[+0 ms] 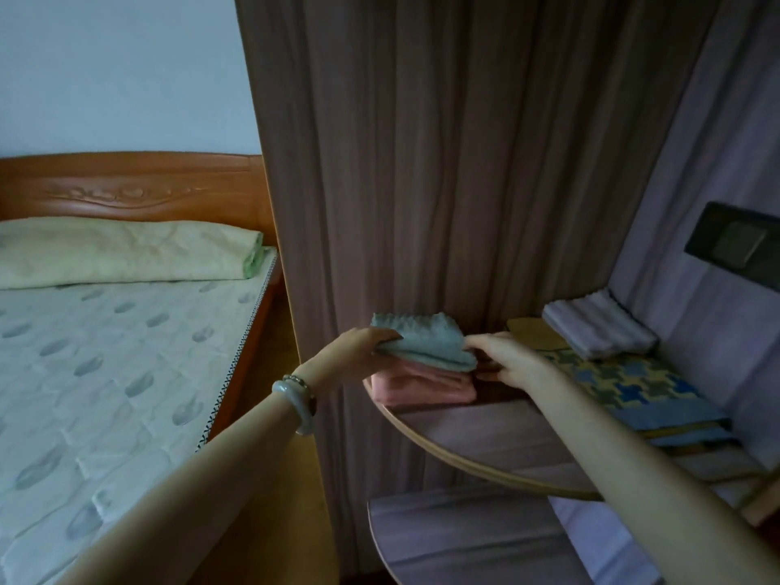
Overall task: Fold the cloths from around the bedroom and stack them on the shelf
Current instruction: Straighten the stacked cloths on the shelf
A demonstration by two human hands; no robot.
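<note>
Between my left hand [364, 344] and right hand [506, 360], each pinching an end, the blue cloth [426, 342] sits atop the pink cloth [422, 386], with the shelf [485, 432] open toward me.

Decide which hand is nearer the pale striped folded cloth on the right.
Right. The right hand lies left of the pale striped cloth; the left hand is farther left, gripping the blue-grey cloth.

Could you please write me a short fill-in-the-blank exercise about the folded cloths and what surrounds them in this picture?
1. The light blue cloth rests on a folded cloth coloured ____.
2. The bracelet is worn on the person's ____ wrist.
3. The striped cloth lies to the ____ of the light blue cloth.

Missing words: pink; left; right.
</note>
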